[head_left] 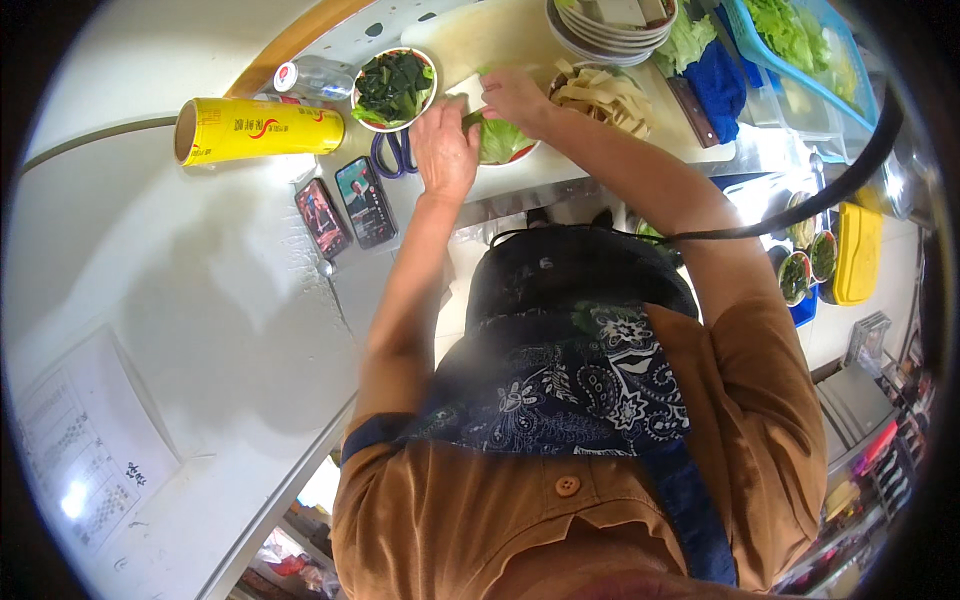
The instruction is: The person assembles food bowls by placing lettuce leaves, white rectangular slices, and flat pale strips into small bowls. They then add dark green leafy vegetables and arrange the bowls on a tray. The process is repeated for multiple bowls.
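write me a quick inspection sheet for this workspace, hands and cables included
Surface: white counter at left, pale cutting board ahead
Things in work: lettuce in a bowl; dark greens and beige strips nearby
Clutter: yellow roll, clear bottle, two phones, stacked plates, blue cloth
Hands: left hand and right hand both at the lettuce bowl; grips unclear
Cables: black cord or strap near the right arm
Surroundings: yellow container at right, paper sheet at left
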`<act>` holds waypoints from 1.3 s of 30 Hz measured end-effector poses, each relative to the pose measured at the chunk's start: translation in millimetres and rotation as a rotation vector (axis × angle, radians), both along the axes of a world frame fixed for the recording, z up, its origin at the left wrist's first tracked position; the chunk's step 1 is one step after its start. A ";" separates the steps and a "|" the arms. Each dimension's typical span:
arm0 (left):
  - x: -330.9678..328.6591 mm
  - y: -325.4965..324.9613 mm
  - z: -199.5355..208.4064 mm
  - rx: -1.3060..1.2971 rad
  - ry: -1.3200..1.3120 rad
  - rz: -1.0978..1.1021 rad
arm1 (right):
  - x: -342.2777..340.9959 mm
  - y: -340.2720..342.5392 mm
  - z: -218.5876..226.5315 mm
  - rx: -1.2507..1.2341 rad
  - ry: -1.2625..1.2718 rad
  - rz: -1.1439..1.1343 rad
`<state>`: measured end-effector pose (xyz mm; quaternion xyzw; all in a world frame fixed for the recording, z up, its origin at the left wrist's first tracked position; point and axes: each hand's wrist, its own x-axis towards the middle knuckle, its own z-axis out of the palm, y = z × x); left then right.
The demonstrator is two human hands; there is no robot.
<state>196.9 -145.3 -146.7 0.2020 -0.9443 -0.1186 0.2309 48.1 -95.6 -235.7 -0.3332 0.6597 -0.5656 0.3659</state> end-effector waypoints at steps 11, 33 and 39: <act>-29.2 -19.0 -18.1 -0.069 -0.194 0.047 | -7.2 44.0 117.3 0.312 0.616 0.063; -29.2 -18.1 -15.5 -0.113 -0.076 -0.018 | -164.2 39.0 167.9 0.761 1.614 -0.002; -28.9 -23.8 -26.8 -0.095 -0.087 0.011 | -159.8 26.7 197.3 0.974 1.139 -0.005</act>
